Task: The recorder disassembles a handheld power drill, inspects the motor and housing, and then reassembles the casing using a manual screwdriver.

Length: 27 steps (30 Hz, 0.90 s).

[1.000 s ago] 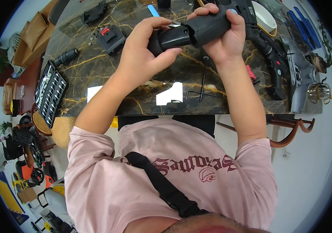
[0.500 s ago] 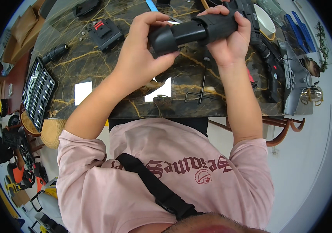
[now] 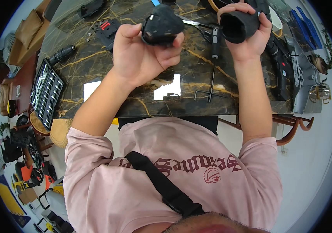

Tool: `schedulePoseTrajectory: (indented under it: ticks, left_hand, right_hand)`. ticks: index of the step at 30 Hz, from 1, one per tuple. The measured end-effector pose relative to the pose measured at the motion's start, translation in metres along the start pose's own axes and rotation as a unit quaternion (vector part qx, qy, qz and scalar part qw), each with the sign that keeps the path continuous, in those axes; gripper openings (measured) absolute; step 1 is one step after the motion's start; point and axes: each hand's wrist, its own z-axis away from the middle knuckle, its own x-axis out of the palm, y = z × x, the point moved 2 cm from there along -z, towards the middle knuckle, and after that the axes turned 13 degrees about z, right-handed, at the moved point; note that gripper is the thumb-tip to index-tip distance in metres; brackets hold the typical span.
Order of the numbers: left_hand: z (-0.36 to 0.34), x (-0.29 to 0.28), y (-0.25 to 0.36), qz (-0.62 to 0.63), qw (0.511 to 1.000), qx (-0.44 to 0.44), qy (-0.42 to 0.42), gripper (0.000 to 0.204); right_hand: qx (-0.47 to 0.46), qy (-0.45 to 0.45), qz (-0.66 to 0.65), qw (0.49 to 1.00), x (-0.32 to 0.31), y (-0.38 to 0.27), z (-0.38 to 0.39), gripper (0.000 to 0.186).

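Note:
My left hand (image 3: 133, 58) grips a rounded black piece that looks like a battery pack (image 3: 162, 24), its end tilted up over the table. My right hand (image 3: 248, 49) is wrapped round a black hollow handle (image 3: 250, 24), whose dark opening faces left and toward me. A gap separates the two pieces. Between my hands, scissors (image 3: 192, 23) with dark handles lie on the table. Beside them a screwdriver (image 3: 214, 46) points toward me, its shaft near a bent hex key (image 3: 199, 92).
On the dark marbled table (image 3: 123, 101), a black device with a red part (image 3: 107, 33) and a black cylindrical tool (image 3: 62, 54) lie left. An open socket set (image 3: 48, 91) overhangs the left edge. A black tool (image 3: 281, 73) and blue strips (image 3: 305, 29) lie right.
The battery pack has come out of the hollow handle. My hands have moved apart, and the handle's opening now shows. The whole view has shifted slightly.

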Motion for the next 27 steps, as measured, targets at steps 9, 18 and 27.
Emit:
schedulePoseTrajectory:
  ticks: [9,18,27]
  left_hand:
    - [0.004,-0.002,0.0,-0.026,1.0,-0.009,0.0,0.067]
    - [0.002,-0.006,-0.005,-0.043,0.999,-0.004,0.02,0.062]
    - [0.002,-0.005,-0.009,-0.106,0.989,0.016,0.102,0.063]
  right_hand:
    - [0.019,-0.015,-0.033,0.999,0.004,0.004,0.001,0.047]
    - [0.019,-0.009,-0.018,1.0,0.005,0.001,0.002,0.047]
    - [-0.037,0.04,0.083,0.995,-0.006,0.0,-0.003,0.046]
